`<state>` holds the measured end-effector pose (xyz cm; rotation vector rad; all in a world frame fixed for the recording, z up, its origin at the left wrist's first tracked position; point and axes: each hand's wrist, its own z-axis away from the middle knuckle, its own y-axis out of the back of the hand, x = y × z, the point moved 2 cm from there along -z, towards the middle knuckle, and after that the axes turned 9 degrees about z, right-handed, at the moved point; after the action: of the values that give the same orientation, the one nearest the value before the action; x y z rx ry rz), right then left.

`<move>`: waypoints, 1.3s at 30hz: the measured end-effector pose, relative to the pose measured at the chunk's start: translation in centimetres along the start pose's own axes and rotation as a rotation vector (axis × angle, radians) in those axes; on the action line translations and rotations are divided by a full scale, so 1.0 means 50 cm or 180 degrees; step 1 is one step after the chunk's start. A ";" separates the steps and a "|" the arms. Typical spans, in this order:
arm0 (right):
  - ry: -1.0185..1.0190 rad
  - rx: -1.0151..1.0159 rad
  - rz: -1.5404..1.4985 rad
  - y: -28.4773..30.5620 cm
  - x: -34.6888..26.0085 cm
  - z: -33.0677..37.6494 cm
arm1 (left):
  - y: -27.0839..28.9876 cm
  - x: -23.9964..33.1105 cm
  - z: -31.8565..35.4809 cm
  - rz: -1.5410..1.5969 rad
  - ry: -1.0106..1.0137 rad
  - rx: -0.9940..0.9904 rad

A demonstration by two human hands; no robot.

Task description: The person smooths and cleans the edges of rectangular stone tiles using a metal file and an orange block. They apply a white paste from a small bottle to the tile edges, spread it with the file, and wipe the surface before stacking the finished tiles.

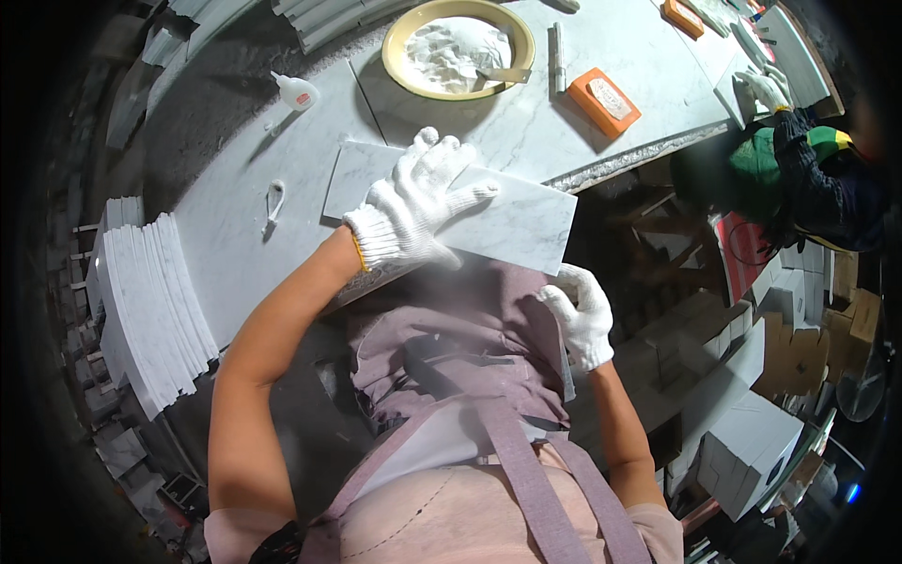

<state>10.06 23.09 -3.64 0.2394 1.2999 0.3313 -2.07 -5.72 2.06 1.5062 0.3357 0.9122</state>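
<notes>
A long white marble tile (512, 218) with grey veins lies slantwise at the bench's near edge, its right end sticking out past it. Across the top of this tile rests my left hand (413, 202), in a white knit glove, palm down with its fingers spread. My right hand (584, 318), gloved the same way, is beside the tile's near right corner. Its fingers are curled, the thumb toward the tile; whatever they hold, if anything, is hidden.
On the marble bench (235, 207) stand a yellow-rimmed bowl (395, 70) of white powder with a scraper, a white squeeze bottle (297, 92) and an orange block (604, 103). Stacked tiles (155, 301) stand left. At far right a co-worker's gloved hand (766, 89) touches a tile.
</notes>
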 end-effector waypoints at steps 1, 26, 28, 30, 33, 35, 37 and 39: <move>0.0189 0.0017 0.0502 -0.004 -0.003 -0.008 | 0.001 -0.003 0.002 0.0033 0.0092 -0.0072; 0.1575 0.0214 0.0475 0.025 -0.013 -0.052 | 0.164 0.120 0.230 -0.0439 0.0742 0.0577; 0.0983 0.0070 -0.0086 0.017 -0.005 -0.066 | 0.216 0.130 0.300 -0.0798 0.1201 0.0673; 0.0460 0.0078 -0.0413 0.011 0.001 -0.070 | 0.280 0.124 0.374 -0.1010 0.2085 0.0793; 0.0616 -0.0204 -0.0491 -0.002 -0.001 -0.065 | 0.391 0.081 0.494 -0.0773 0.3309 0.1024; 0.0600 -0.0231 -0.0525 -0.005 0.002 -0.062 | 0.432 0.046 0.566 -0.1321 0.4226 0.1263; 0.0615 -0.0154 -0.0519 -0.002 0.007 -0.064 | 0.470 -0.002 0.648 -0.0995 0.4998 0.1295; 0.0517 -0.0081 -0.0502 0.007 0.012 -0.072 | 0.493 -0.042 0.726 -0.0743 0.5488 0.1399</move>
<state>6.68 23.62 -4.98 0.0887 1.4643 0.2364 14.65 -37.09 27.92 0.6042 1.9710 1.8202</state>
